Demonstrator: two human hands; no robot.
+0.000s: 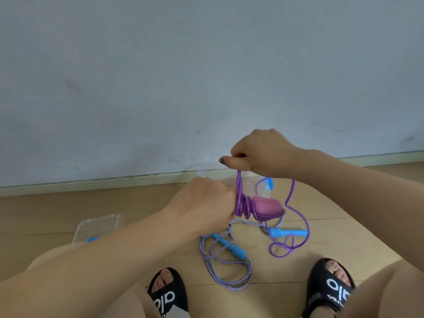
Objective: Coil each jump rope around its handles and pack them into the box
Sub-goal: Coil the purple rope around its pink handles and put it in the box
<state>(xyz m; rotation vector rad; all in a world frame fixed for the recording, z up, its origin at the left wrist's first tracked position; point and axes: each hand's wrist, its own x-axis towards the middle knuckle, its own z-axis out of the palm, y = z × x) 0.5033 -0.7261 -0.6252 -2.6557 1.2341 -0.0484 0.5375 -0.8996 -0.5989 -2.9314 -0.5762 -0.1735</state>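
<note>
With the left hand (206,203) clenched round the pink handles (267,204) above the floor and the right hand (259,154) pinching the purple rope (298,228), each turn should be kept snug until the loose tail is used up.

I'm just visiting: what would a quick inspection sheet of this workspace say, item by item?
Surface: tan wooden floor.
Job's things: purple rope partly coiled around pink handles; striped rope with blue handles loose on the floor; clear box behind the hands, barely visible.
Clutter: clear lid lying at left.
Hands: left hand grips the coiled bundle; right hand pinches the purple rope above it.
Cables: nothing seen.
Surroundings: pale wall, baseboard, the person's black sandals.
</note>
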